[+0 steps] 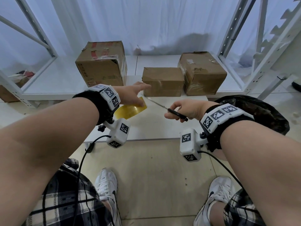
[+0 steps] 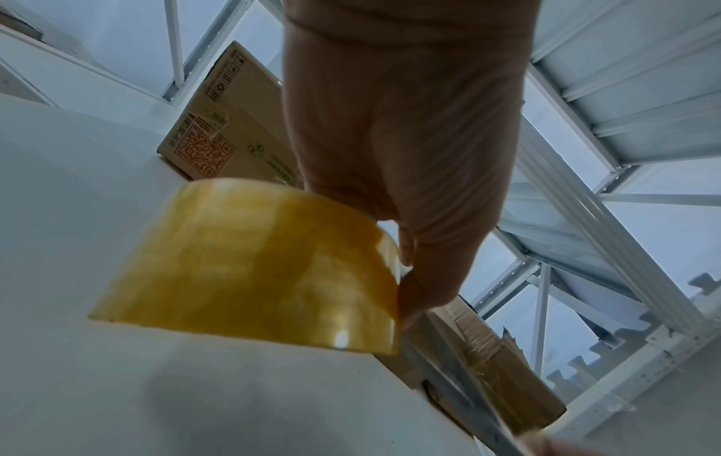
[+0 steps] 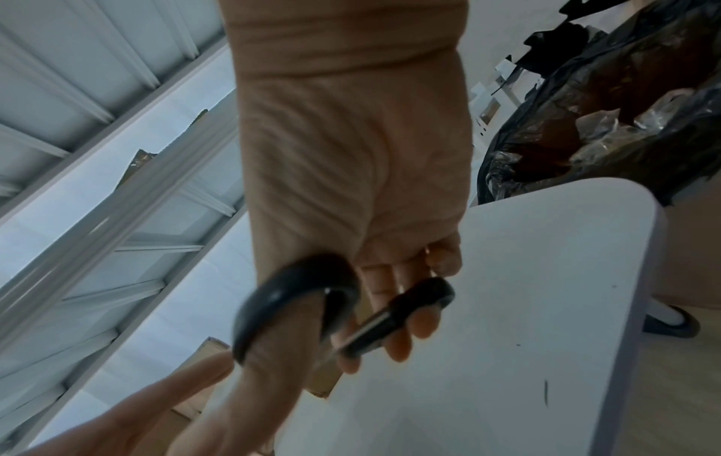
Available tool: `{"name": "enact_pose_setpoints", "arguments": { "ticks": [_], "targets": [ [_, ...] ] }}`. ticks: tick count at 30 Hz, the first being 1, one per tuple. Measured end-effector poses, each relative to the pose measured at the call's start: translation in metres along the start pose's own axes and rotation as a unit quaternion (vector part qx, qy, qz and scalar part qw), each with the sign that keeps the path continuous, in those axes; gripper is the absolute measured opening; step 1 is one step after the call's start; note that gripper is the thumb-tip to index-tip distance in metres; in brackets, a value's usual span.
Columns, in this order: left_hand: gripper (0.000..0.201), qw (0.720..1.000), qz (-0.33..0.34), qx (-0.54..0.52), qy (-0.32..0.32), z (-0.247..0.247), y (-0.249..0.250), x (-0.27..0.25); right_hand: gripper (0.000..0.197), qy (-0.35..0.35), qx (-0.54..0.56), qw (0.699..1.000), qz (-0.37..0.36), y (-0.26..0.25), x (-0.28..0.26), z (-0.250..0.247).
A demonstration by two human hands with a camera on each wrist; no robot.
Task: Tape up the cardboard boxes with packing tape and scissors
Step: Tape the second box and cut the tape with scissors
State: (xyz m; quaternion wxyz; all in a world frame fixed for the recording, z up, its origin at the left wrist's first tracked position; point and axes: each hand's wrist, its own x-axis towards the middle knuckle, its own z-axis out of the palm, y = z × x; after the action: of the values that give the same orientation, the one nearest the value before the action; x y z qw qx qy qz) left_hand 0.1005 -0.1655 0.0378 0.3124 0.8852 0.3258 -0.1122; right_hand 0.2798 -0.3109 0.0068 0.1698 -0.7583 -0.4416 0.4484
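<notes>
My left hand (image 1: pixel 137 97) holds a yellowish roll of packing tape (image 1: pixel 130 110) just above the white table (image 1: pixel 156 129), pinching its rim; the left wrist view shows the tape roll (image 2: pixel 249 262) with fingers (image 2: pixel 409 271) curled on its edge. The forefinger points at a small cardboard box (image 1: pixel 162 82). To the right, my right hand (image 1: pixel 176 111) grips black-handled scissors (image 1: pixel 177 114), blades aimed at the tape. In the right wrist view my fingers pass through the scissors (image 3: pixel 300 296) loops. A large box (image 1: pixel 101 66) and a third box (image 1: pixel 203 72) flank the small one.
A black rubbish bag (image 1: pixel 255 111) bulges beside the table's right corner. White metal racks (image 1: pixel 254 46) stand left and right, with a white curtain behind. My knees and shoes (image 1: pixel 107 181) sit under the table's near edge.
</notes>
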Motion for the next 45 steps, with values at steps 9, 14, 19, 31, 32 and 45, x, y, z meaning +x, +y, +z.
{"name": "enact_pose_setpoints", "arguments": {
  "ticks": [9,14,19,31,32,45],
  "targets": [
    [0.079,1.000,-0.019,0.006,0.005,-0.005,-0.004,-0.005,0.048,0.086,-0.142,0.982,0.087,0.036,0.008,0.003],
    [0.072,1.000,-0.005,0.012,-0.017,0.001,0.001,-0.005,0.036,0.114,-0.163,0.974,0.106,0.041,0.016,0.012],
    [0.065,0.999,0.016,0.008,-0.032,0.004,0.010,-0.003,0.043,0.287,-0.122,0.950,-0.023,0.033,0.019,0.017],
    [0.065,0.998,0.038,0.005,-0.058,0.008,0.019,0.000,0.064,0.292,0.042,0.940,-0.168,-0.005,0.035,0.028],
    [0.064,0.997,0.040,0.006,-0.060,0.008,0.018,0.000,0.061,0.299,0.046,0.939,-0.162,-0.003,0.037,0.026],
    [0.054,0.990,0.090,0.069,-0.089,0.007,0.019,0.004,0.017,0.174,-0.085,0.963,-0.187,-0.015,0.038,0.006]
  ]
}}
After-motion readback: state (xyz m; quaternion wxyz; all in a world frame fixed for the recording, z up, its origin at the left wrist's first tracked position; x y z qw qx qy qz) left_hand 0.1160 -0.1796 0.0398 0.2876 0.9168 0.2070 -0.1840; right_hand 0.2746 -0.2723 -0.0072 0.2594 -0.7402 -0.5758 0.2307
